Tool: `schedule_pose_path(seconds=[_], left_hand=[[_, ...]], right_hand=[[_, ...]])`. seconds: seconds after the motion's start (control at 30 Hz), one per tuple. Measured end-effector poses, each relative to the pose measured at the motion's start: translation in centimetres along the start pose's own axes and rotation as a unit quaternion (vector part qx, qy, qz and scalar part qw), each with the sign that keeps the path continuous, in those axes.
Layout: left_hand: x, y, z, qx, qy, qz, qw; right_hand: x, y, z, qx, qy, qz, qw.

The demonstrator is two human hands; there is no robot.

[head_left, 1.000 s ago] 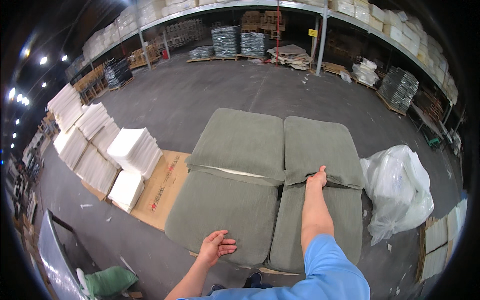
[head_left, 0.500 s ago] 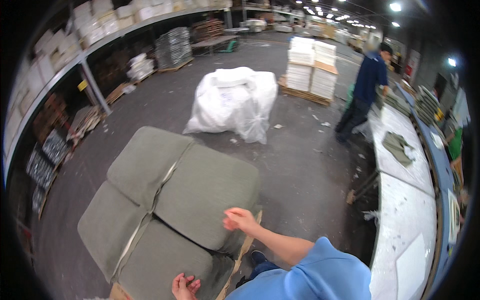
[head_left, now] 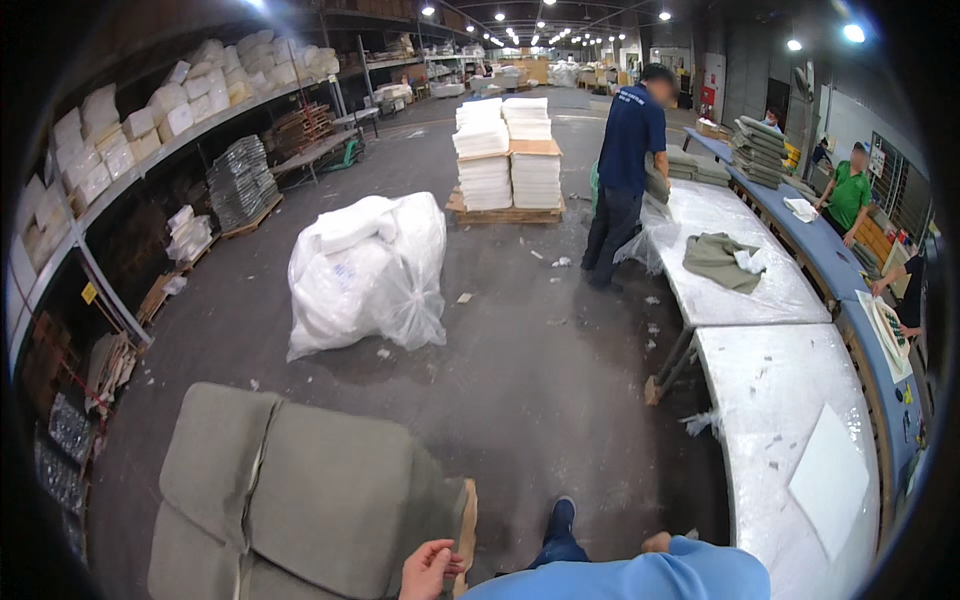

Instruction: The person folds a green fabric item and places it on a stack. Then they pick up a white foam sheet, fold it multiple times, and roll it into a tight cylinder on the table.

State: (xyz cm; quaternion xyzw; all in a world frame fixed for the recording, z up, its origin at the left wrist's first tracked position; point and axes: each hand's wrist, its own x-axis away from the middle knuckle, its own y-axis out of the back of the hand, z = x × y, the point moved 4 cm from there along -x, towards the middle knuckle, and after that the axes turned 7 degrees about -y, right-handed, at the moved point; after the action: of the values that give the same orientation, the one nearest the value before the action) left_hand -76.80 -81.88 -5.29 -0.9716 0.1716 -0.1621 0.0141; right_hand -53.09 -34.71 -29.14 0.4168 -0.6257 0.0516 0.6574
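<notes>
Grey-green fabric cushions (head_left: 330,480) sit packed in a block at the lower left, with dark seams between them. A ragged cardboard edge (head_left: 467,525) shows along their right side. Beside that edge is my left hand (head_left: 428,570), fingers curled in and nothing visible in them. Whether it touches the fabric I cannot tell. My right hand (head_left: 657,542) is out to my right, mostly behind my blue sleeve, and its fingers are hidden.
A plastic-wrapped white bundle (head_left: 365,270) stands ahead on the floor. Behind it are white stacks (head_left: 510,165) on a pallet. A person in navy (head_left: 628,150) handles grey-green cushions at a white-covered table (head_left: 780,385). Others work beyond a blue table (head_left: 790,215). Loaded shelving (head_left: 110,230) lines the left.
My view has swung up and right, so the cushions sit lower in it. My right hand has come away from above the cushions to my right side. My left hand's fingers have curled closer together.
</notes>
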Motion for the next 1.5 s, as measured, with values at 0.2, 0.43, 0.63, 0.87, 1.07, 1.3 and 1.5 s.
schedule_pose_path(seconds=[0.2,0.43,0.63,0.87,1.07,1.3,1.5], left_hand=[[-15.6,-11.9,-1.0,-0.021,0.094,0.100,0.990],[-34.7,-20.5,-7.0,-0.127,-0.057,0.151,0.979],[-49.2,-19.9,-10.5,-0.299,-0.002,0.138,0.944],[-72.9,-21.0,-20.3,-0.424,-0.041,0.256,0.868],[-92.9,-32.2,-33.9,-0.433,-0.198,0.354,0.805],[-118.7,-42.1,-33.0,-0.369,-0.111,0.429,0.817],[-133.8,-34.1,-29.5,-0.573,0.029,0.280,0.770]], right_hand=[[-3.1,10.5,3.0,-0.406,-0.034,0.082,0.910],[-10.0,36.1,12.1,-0.487,0.106,-0.024,0.866],[-17.5,49.3,15.5,-0.531,0.066,-0.042,0.844],[-24.3,55.4,15.4,-0.594,-0.064,-0.008,0.802],[-26.6,60.9,25.1,-0.578,-0.138,0.071,0.801],[-37.2,78.7,32.1,-0.561,-0.135,0.080,0.813],[-48.8,101.7,35.3,-0.661,-0.029,-0.043,0.749]])
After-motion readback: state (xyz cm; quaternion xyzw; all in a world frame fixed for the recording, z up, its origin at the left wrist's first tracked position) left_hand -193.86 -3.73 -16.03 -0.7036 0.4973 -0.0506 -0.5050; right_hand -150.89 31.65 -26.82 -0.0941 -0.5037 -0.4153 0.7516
